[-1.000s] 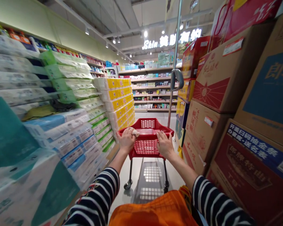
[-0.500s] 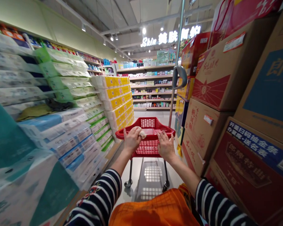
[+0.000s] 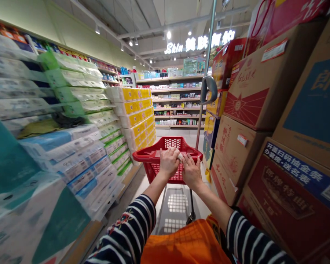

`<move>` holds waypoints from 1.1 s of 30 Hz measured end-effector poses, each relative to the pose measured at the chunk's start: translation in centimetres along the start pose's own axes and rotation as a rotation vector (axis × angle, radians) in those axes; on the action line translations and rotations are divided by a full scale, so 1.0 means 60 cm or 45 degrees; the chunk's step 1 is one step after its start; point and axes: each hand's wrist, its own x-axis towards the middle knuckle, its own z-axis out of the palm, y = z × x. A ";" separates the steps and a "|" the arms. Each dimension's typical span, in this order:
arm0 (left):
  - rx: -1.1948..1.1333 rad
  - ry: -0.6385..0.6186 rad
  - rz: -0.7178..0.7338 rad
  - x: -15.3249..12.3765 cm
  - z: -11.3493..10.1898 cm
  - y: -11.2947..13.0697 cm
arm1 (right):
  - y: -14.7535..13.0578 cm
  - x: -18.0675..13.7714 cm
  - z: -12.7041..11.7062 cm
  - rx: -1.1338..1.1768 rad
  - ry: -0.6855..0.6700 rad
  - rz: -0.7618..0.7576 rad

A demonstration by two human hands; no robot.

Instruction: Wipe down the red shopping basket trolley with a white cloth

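A red shopping cart (image 3: 150, 155) stands straight ahead of me, with a mesh basket and dark legs. My left hand (image 3: 169, 162) is closed over a crumpled white cloth (image 3: 180, 157) and presses it on the cart's push handle, near the middle. Only a small part of the cloth shows beyond my fingers. Just to its right, my right hand (image 3: 191, 171) has its fingers laid over the handle and grips it. The two hands nearly touch, with the cloth between them.
Packs of tissue paper (image 3: 82, 161) are stacked along the left, with yellow packs (image 3: 137, 121) farther on. Tall piles of cardboard boxes (image 3: 244, 91) line the right. A metal pole (image 3: 209, 47) with a grey hook rises behind the cart. Shelves of bottles (image 3: 178, 99) span the back.
My left hand has slid right along the handle with the cloth, from the left side to beside my right hand. The right hand stays almost where it was.
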 end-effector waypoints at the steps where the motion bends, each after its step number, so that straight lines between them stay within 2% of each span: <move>1: 0.009 -0.011 0.003 -0.002 -0.003 -0.005 | 0.006 0.000 -0.002 -0.004 0.014 0.023; 3: 0.050 0.005 -0.059 -0.010 -0.013 -0.033 | 0.019 -0.001 -0.007 -0.015 0.045 0.093; 6: 0.123 0.064 -0.268 -0.019 -0.027 -0.082 | 0.034 -0.003 -0.012 -0.023 0.061 0.156; 8: 0.141 0.066 -0.326 -0.017 -0.029 -0.090 | 0.039 -0.005 -0.012 -0.014 0.058 0.162; 10: 0.123 0.045 -0.260 -0.009 -0.023 -0.069 | 0.040 -0.006 -0.010 -0.001 0.064 0.170; 15: 0.023 -0.047 0.112 0.016 0.015 0.041 | 0.047 -0.001 -0.006 -0.016 0.136 0.173; 17: -0.006 -0.059 0.194 0.018 0.024 0.059 | 0.052 0.002 -0.008 -0.036 0.181 0.172; 18: -0.015 -0.047 0.206 0.016 0.024 0.055 | 0.054 0.004 -0.009 -0.042 0.192 0.165; 21: -0.014 0.040 0.138 0.005 0.015 0.001 | 0.054 0.007 -0.014 -0.042 0.164 0.140; 25: 0.042 0.160 -0.169 -0.010 -0.011 -0.096 | 0.040 0.011 -0.017 -0.019 0.094 0.122; 27: 0.064 0.168 -0.240 -0.012 -0.015 -0.110 | 0.029 0.013 -0.016 -0.001 0.074 0.100; 29: 0.065 0.138 -0.183 -0.009 -0.009 -0.091 | 0.018 0.016 -0.014 0.009 0.065 0.079; 33: 0.026 0.038 0.094 0.005 0.020 -0.014 | 0.006 0.023 -0.015 -0.010 0.056 0.061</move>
